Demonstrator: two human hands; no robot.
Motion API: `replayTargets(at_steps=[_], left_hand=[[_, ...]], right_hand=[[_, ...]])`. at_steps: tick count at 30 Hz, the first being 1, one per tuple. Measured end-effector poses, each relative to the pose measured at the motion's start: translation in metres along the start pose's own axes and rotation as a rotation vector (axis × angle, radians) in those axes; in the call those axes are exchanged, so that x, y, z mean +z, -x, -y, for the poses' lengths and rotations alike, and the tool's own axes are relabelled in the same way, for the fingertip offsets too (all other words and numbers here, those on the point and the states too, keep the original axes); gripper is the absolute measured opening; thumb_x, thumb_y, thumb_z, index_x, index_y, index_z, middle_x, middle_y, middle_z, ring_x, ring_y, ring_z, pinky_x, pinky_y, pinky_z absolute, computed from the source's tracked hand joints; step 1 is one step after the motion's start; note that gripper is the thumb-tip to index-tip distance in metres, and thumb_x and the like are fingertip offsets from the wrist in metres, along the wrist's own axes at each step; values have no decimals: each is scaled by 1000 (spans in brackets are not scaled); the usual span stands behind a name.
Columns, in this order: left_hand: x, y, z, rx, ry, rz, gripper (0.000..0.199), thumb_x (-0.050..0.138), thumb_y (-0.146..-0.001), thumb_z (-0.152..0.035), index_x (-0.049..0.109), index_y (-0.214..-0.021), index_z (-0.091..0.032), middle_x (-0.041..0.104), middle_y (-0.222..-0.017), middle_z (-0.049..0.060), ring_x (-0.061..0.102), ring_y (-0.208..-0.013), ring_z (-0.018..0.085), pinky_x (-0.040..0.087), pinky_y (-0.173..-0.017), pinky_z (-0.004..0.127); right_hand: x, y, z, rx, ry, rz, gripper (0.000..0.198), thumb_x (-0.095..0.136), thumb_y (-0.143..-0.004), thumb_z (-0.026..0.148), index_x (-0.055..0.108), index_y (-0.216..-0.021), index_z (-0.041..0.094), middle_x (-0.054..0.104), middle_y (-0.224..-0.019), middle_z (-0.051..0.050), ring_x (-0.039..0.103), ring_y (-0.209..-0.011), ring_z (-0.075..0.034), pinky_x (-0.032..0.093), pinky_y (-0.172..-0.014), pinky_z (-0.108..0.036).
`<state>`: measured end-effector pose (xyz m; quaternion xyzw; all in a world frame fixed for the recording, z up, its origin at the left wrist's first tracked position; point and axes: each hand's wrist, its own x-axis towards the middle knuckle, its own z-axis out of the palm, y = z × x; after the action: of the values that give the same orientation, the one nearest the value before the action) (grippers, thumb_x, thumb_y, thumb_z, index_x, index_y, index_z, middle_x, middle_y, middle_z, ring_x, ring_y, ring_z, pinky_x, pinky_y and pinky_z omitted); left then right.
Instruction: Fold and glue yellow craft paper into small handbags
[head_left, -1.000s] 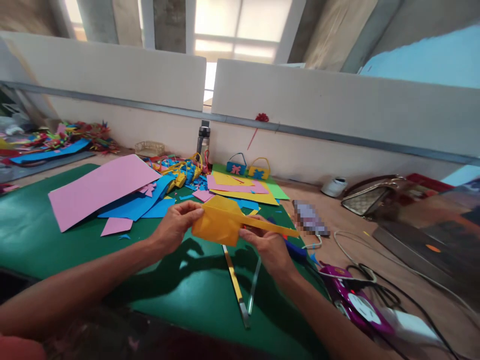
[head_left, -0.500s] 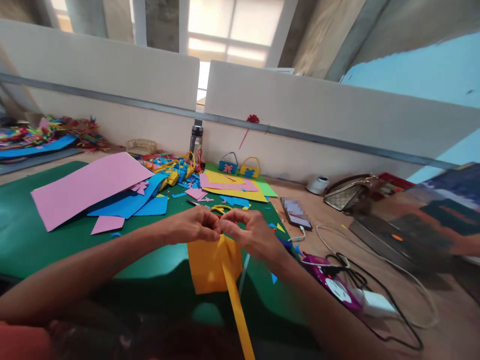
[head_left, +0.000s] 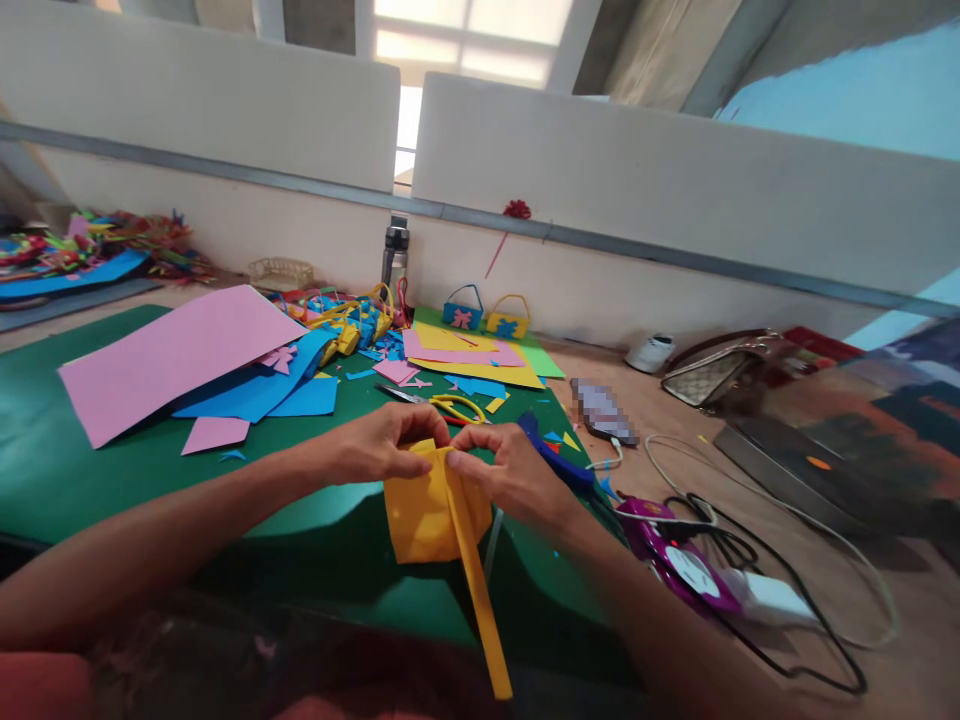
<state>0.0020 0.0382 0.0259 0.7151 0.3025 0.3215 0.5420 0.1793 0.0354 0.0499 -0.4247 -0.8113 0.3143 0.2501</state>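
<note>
Between my two hands hangs a yellow folded foam-sheet bag (head_left: 424, 515), over the near part of the green mat. A long yellow strip (head_left: 480, 610) runs from its top edge down toward me. My left hand (head_left: 394, 445) pinches the bag's upper edge with thumb and fingers. Close beside it, my right hand (head_left: 502, 460) pinches the top where the strip meets the bag. Just beyond my hands lie scissors with yellow handles (head_left: 457, 405). A dark blue tool (head_left: 555, 455), probably a glue gun, rests to the right of my right hand.
Pink sheet (head_left: 180, 355) and blue sheets (head_left: 304, 397) lie left on the green mat (head_left: 45, 430). Two small finished bags, blue (head_left: 461, 315) and yellow (head_left: 508, 325), stand at the back. A phone (head_left: 604, 410), a purple power strip (head_left: 675, 555) and cables are on the right.
The camera view has tilted down slightly. My fingers have shifted lower onto the bag's top edge, so a yellow corner now shows between them. The strip's free end has come into view.
</note>
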Motion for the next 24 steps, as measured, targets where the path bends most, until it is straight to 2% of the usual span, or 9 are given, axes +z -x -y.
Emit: replayTargets(at_steps=[4, 9, 15, 24], left_hand=[[1, 1, 1, -65, 51, -48, 19, 57, -68, -24, 52, -83, -13, 49, -74, -2, 42, -66, 9, 31, -59, 21], [2, 2, 2, -117, 11, -101, 20, 57, -71, -29, 58, -77, -10, 48, -66, -2, 38, -59, 8, 27, -54, 21], [6, 3, -2, -145, 43, -175, 16, 62, -67, -27, 60, -70, -11, 49, -62, -3, 38, -57, 8, 28, -53, 20], [17, 3, -7, -191, 109, -243, 17, 64, -59, -27, 60, -64, -12, 47, -53, -5, 36, -52, 8, 25, -51, 21]], right_hand=[[1, 2, 1, 2, -6, 1, 18, 49, -72, 23, 55, -57, 15, 48, -57, 4, 41, -55, -9, 32, -55, -22], [3, 2, 0, -2, 16, -24, 17, 50, -72, 23, 57, -59, 15, 52, -58, 3, 45, -57, -10, 34, -57, -22], [3, 2, 3, -50, 3, -52, 11, 52, -71, 20, 60, -64, 15, 60, -66, 1, 51, -63, -12, 38, -61, -22], [-3, 1, 1, -67, 76, 17, 18, 50, -71, 21, 62, -60, 15, 54, -56, 3, 46, -56, -10, 33, -53, -21]])
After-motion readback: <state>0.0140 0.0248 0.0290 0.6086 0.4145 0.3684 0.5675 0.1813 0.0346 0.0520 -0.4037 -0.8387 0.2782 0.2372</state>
